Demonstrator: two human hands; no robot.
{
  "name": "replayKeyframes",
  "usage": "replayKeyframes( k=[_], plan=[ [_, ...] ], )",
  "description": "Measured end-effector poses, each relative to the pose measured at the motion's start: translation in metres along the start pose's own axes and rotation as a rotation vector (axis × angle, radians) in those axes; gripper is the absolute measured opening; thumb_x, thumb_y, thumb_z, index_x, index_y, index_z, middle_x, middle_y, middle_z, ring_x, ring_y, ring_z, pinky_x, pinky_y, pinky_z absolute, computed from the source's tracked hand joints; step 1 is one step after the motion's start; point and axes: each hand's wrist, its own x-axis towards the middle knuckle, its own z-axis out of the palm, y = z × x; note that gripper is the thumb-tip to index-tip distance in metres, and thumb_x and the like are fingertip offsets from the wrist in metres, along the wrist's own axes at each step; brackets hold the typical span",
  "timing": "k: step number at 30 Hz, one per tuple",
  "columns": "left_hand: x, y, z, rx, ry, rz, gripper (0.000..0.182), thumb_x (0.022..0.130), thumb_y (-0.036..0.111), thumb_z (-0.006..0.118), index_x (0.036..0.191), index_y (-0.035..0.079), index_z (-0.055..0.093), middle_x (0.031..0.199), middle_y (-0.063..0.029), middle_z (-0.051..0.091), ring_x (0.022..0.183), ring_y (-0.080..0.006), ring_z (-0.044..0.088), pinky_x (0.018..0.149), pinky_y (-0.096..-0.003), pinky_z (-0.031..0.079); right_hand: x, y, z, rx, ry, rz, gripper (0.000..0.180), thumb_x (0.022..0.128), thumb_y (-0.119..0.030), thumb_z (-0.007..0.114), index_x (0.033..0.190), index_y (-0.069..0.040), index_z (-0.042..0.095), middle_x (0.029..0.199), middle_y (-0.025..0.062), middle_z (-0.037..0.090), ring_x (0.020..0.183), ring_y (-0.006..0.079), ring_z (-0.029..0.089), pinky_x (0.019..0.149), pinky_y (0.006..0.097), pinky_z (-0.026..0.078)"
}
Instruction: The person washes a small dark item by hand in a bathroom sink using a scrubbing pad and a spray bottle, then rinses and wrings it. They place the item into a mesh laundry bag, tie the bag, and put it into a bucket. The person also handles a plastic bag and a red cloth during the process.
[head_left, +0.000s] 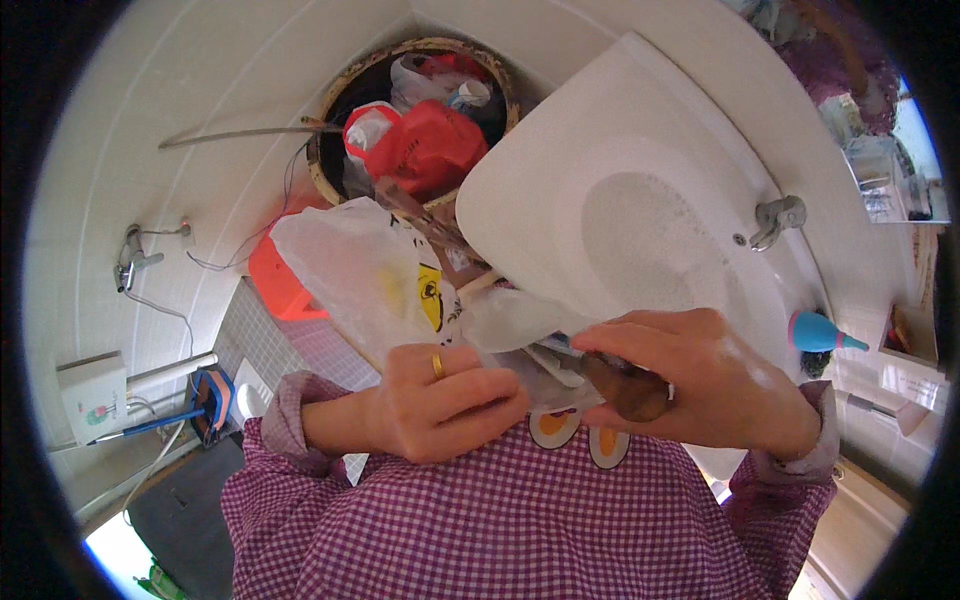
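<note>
In front of my body hangs a translucent white plastic bag (345, 270) with a yellow-and-black print. My left hand (450, 405), wearing a gold ring, is closed on the rim of this bag. A clear part of the bag (517, 319) bulges between my two hands. At the right, my right hand (697, 375) grips a brown, rounded object (637, 394) between thumb and fingers, over the bag's edge. Its far end is hidden, so I cannot tell what it is. Beside the hands stands a white washbasin (547, 187) with foam around its bowl.
A metal tap (780, 221) is at the basin's wall side; a blue rubber blower (814, 331) lies nearby. Behind the bag, a round bin (326, 176) holds red and white bags. An orange plastic container (277, 277) is on the tiled floor. A blue-handled brush (157, 424) is at left.
</note>
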Motion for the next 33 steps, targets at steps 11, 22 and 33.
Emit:
replayKeyframes(
  k=[11,22,33],
  plan=[
    [0.001,-0.003,0.012,-0.137,0.002,0.019,0.029,0.058,0.007,0.069,0.086,-0.001,0.065,0.086,-0.0095,0.060,0.057,-0.0164,0.056,0.043,-0.0254,0.043,0.021,0.009,0.027,-0.059,-0.173,0.244,0.035,0.070,-0.016,0.075,0.092,0.001,0.054,0.097,0.0180,0.062,0.085,0.0376,0.062,0.070,0.0425,0.051],
    [0.008,-0.005,-0.003,-0.195,-0.092,-0.085,0.029,0.060,0.004,0.069,0.088,-0.003,0.065,0.089,-0.0120,0.058,0.061,-0.0191,0.057,0.047,-0.0265,0.045,0.012,0.012,0.033,-0.413,-0.081,-0.044,0.020,0.073,-0.007,0.064,0.092,-0.002,0.060,0.095,0.0097,0.061,0.085,0.0291,0.064,0.064,0.0374,0.053],
    [0.012,0.001,-0.001,-0.096,-0.042,-0.222,0.031,0.072,0.002,0.074,0.099,0.002,0.059,0.105,-0.0118,0.060,0.075,-0.0204,0.063,0.057,-0.0293,0.051,0.018,0.024,0.049,-0.384,0.425,-0.395,0.025,0.067,-0.015,0.069,0.091,-0.011,0.065,0.091,0.0005,0.059,0.087,0.0199,0.055,0.062,0.0293,0.052]
  ],
)
